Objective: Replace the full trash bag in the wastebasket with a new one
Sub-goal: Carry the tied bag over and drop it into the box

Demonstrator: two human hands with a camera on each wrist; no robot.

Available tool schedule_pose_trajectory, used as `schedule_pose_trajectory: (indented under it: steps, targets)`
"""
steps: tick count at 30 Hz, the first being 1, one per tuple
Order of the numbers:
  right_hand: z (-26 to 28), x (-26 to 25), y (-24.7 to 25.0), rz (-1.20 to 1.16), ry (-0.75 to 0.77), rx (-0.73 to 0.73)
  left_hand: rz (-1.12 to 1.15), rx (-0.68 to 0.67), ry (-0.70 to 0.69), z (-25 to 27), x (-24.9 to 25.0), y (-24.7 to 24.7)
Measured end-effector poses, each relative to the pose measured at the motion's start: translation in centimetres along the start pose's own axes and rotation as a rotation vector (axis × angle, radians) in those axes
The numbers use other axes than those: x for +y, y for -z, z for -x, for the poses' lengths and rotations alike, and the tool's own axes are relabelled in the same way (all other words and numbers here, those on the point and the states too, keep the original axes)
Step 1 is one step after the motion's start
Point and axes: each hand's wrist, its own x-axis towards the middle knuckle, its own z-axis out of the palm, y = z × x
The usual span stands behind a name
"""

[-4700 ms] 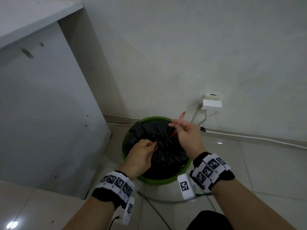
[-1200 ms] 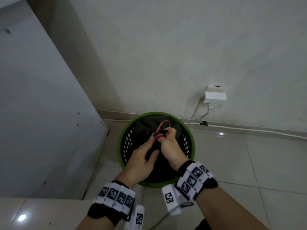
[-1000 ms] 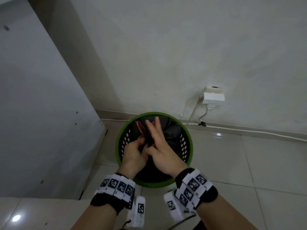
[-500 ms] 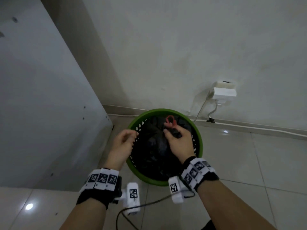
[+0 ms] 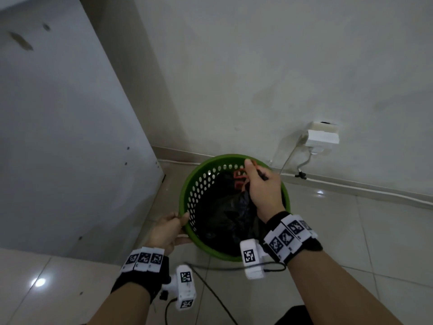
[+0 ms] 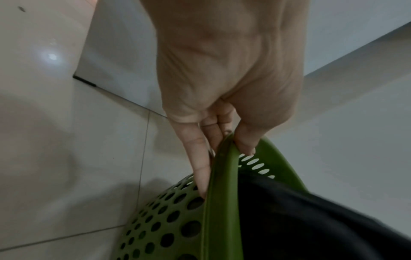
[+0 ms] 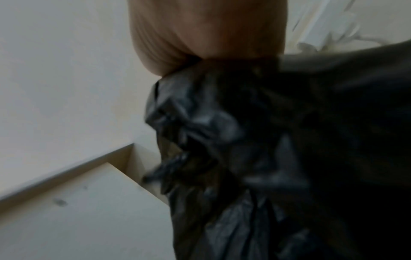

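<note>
Now we have both hands at the green wastebasket (image 5: 187,202), which stands on the tiled floor (image 5: 351,231) close to the wall (image 5: 257,66) and just beside a tall white cabinet panel (image 5: 70,137). Our left hand (image 5: 167,231) takes the near-left part of the rim: in the left wrist view the thumb (image 6: 246,140) is hooked over the top and inner edge of the rim while the fingers (image 6: 200,158) run down the perforated outer wall, so this grip is pinched on the wastebasket, rim between thumb and fingers. Our right hand (image 5: 263,191) is above the far side of the opening, fingers curled round the gathered neck of the black trash bag (image 5: 229,214). From the right wrist view we see the crumpled black plastic bunching straight out from under the heel of the hand (image 7: 206,35), though that picture is blurred and the fingers themselves are hidden. Red drawstring loops (image 5: 240,178) show just left of the right fingers, at the top of the bag; whether the hand holds them too we cannot tell. The body of the bag still sits inside the basket, its dark folds filling the lower part, with rows of holes in the inner wall visible above it on the left. On the wall to the right a white socket box (image 5: 323,136) sits low, with cables (image 5: 302,165) dropping to the skirting.
</note>
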Motion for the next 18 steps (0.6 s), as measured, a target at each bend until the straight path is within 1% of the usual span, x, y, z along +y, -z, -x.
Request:
schedule_pose_trajectory:
  steps: [2, 3, 4, 6, 8, 10, 12, 13, 16, 18]
  targets:
    - [-0.2, -1.8, -0.2, 0.006, 0.092, 0.055, 0.039, -0.009, 0.005, 0.4, -0.3, 0.2]
    - [-0.4, -2.9, -0.4, -0.034, 0.100, 0.072, 0.061, -0.014, 0.005, 0.5, -0.4, 0.1]
    - [-0.5, -4.0, -0.7, -0.099, 0.088, 0.062, 0.070, -0.022, 0.007, 0.8, -0.4, -0.2]
    - [-0.8, -6.4, -1.8, -0.168, 0.076, -0.020, 0.055, -0.037, -0.008, 1.1, -0.1, -1.3]
    - [-1.4, -8.4, -2.8, -0.105, 0.134, -0.083, 0.063, -0.011, -0.006, 1.1, 0.1, -2.3]
    - [-1.6, -10.3, -3.2, -0.003, 0.202, -0.101, 0.086, 0.009, -0.008, 1.5, 0.3, -2.6]
    - [-1.3, -12.5, -3.2, 0.048, 0.190, -0.120, 0.124, 0.011, -0.008, 1.7, 0.3, -2.5]
    - [-1.2, -13.5, -3.2, 0.033, 0.175, -0.126, 0.128, 0.017, -0.002, 2.2, 0.4, -2.2]
    - [-0.7, -16.6, -3.1, -0.092, 0.132, -0.150, 0.167, 0.037, 0.014, 3.1, 0.5, -1.8]
    - [0.1, -19.3, -3.3, -0.137, 0.113, -0.191, 0.134, 0.042, 0.052, 3.1, 0.7, -1.6]
